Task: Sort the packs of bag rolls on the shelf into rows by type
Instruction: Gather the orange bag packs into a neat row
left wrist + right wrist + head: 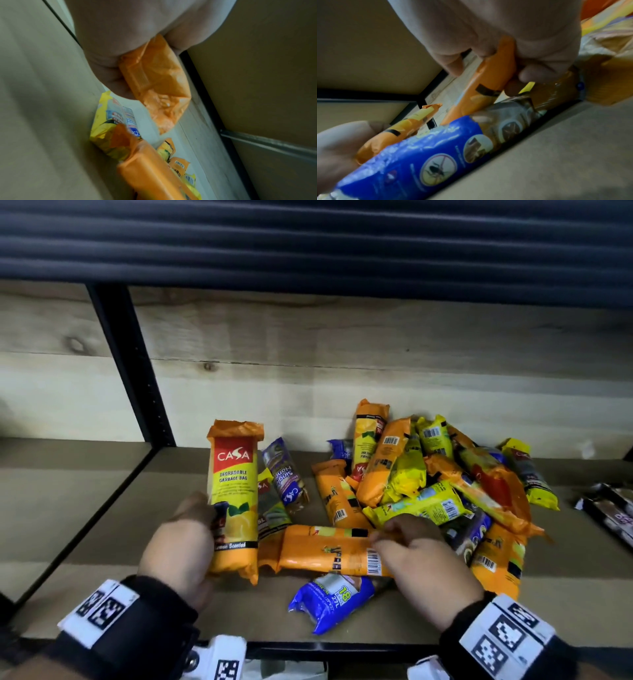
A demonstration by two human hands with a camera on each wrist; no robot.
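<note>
Packs of bag rolls lie unsorted on the shelf [565, 604], most of them in one heap [445, 474] at centre right. Exact totals cannot be told where packs overlap; roughly eight orange ones, about five yellow and about four blue or purple show.

Left hand [178, 546]: its grip is closed round the lower part of one orange pack [234, 494]. This pack stands nearly upright, long axis vertical, "CASA" label at top and facing the viewer, crimped end up. The left wrist view shows the fingers wrapped round its orange film [154, 75].

Right hand [421, 556]: its grip pinches a second orange pack [329, 549] near the barcode end. This pack lies flat, long axis left to right along the shelf front, back side up. In the right wrist view thumb and fingers [532, 75] clasp it from above.

One blue pack [330, 601] lies nearest the shelf edge, just in front of the second orange pack, long axis slanting from lower left to upper right. One purple pack [286, 474] and one yellow-green pack [270, 508] lie just right of the upright pack, both pointing roughly toward the back wall.

Heap packs point every way, many with barcodes up. Two or so dark packs [609, 508] lie apart at the far right. One black upright post [130, 364] divides the shelf bays at left.
</note>
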